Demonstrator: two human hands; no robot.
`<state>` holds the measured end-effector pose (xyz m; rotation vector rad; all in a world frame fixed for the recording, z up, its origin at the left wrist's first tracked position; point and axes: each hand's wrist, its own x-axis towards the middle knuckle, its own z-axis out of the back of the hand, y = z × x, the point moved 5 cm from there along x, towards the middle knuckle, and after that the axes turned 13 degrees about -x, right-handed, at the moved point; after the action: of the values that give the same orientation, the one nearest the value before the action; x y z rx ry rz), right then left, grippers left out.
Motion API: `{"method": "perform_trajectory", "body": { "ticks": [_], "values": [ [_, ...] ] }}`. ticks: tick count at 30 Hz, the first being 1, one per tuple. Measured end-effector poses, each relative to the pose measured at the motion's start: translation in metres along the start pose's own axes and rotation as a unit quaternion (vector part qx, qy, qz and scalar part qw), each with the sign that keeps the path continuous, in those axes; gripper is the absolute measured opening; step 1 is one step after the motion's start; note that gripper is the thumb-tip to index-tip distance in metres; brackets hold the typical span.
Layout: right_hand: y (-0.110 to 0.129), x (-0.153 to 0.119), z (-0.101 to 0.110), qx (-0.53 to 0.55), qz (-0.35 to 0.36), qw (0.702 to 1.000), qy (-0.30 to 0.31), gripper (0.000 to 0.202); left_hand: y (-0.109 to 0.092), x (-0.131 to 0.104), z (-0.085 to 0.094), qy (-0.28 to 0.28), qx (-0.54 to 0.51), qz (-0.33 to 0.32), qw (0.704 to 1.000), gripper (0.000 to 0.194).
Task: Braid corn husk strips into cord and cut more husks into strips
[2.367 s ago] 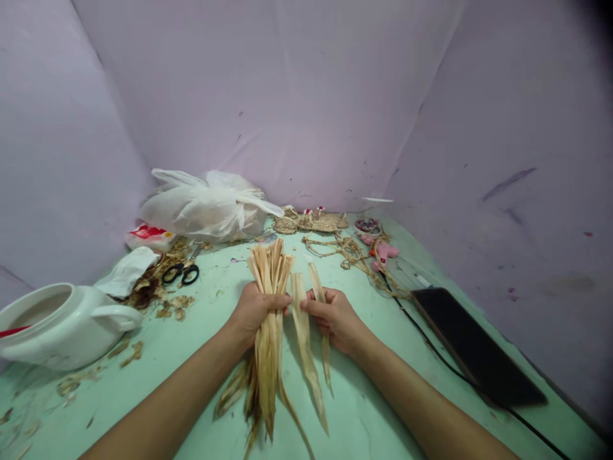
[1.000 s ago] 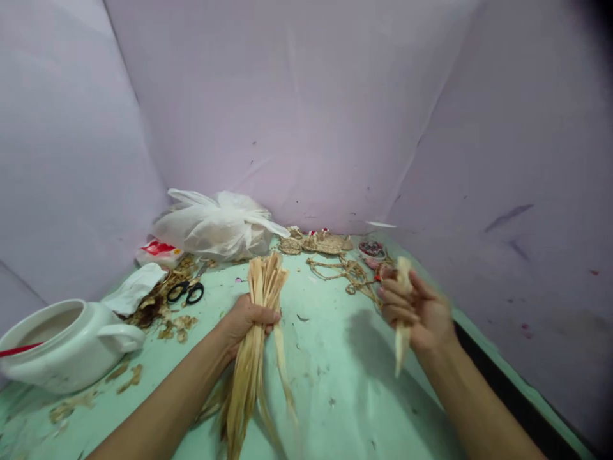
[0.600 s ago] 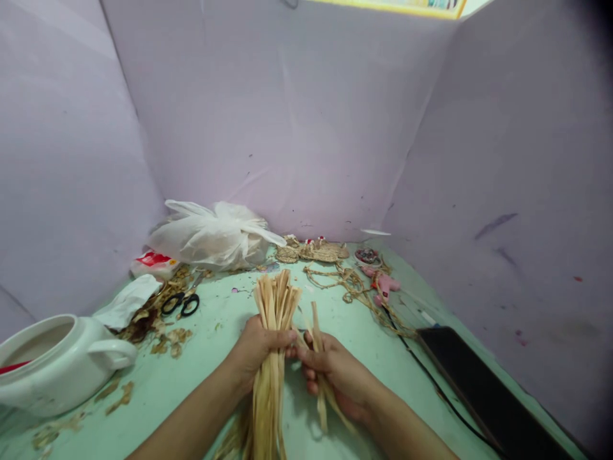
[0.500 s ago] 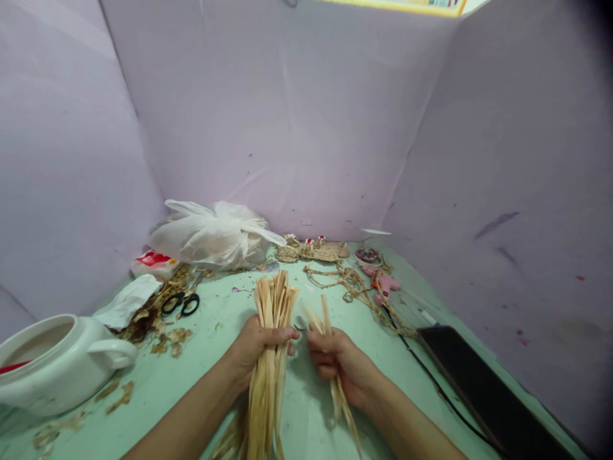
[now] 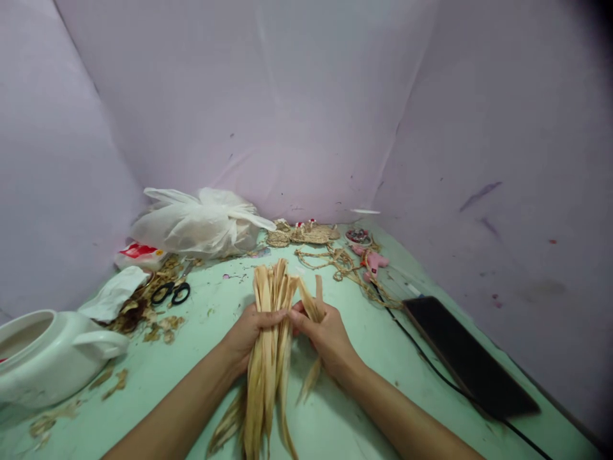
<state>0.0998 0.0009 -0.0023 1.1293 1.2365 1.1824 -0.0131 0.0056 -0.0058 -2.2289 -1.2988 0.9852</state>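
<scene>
My left hand (image 5: 249, 332) is closed round a thick bundle of dried, straw-coloured leaf strips (image 5: 268, 377), held upright with the thumb across the front. Cut tops stick up above the fist and long tails hang down toward me. Close beside it, my right hand (image 5: 328, 338) is closed on a few loose strips (image 5: 312, 306). Its fingertips meet the right side of the bundle, where one strip bends over. Below the right hand the end of a strip hangs free.
Left: black-handled scissors (image 5: 171, 293), dry scraps (image 5: 138, 313), a white ceramic pot (image 5: 57, 358), a white plastic bag (image 5: 196, 223). Back: woven straw pieces (image 5: 306, 234), a small bowl (image 5: 359, 237). Right: twisted cord (image 5: 342, 263), a pink glue gun (image 5: 372, 262), a black flat slab (image 5: 469, 354), a black cable (image 5: 426, 358).
My right hand has moved left, from apart to touching the bundle, and a strip now bends between them. The camera view has shifted slightly, so the background sits further left and higher.
</scene>
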Motion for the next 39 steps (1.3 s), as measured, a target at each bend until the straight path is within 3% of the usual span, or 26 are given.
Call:
{"method": "perform_trajectory", "body": {
  "ticks": [6,16,21,25,28,31,33,39],
  "values": [
    [-0.009,0.001,0.004,0.013,-0.06,0.998,0.0,0.028,-0.002,-0.001,0.001,-0.009,0.003,-0.006,1.0,0.021],
    [-0.012,0.0,-0.001,-0.032,-0.054,0.997,0.042,0.022,0.0,0.0,0.001,-0.017,-0.02,0.01,1.0,0.022],
    [-0.016,0.003,0.005,0.008,-0.076,0.997,0.003,0.029,-0.003,0.003,0.007,-0.054,-0.019,0.037,0.998,0.011],
    [-0.018,0.004,0.009,0.028,-0.091,0.995,-0.031,0.026,-0.01,0.005,0.016,-0.087,0.0,-0.029,0.996,0.007],
    [-0.016,0.002,0.004,0.011,-0.071,0.997,-0.006,0.023,-0.01,0.003,0.011,-0.05,0.015,-0.068,0.996,0.014],
    [-0.012,0.0,-0.002,-0.017,-0.028,0.999,0.035,0.025,-0.005,-0.001,0.0,0.003,0.031,-0.063,0.998,0.022],
    [-0.011,0.0,-0.003,-0.029,-0.015,0.998,0.047,0.024,-0.003,-0.002,-0.002,0.01,0.043,-0.061,0.997,0.029],
    [-0.014,0.001,0.002,0.002,-0.065,0.998,0.017,0.018,-0.01,0.003,0.015,-0.095,0.065,-0.081,0.99,0.012]
  ]
}}
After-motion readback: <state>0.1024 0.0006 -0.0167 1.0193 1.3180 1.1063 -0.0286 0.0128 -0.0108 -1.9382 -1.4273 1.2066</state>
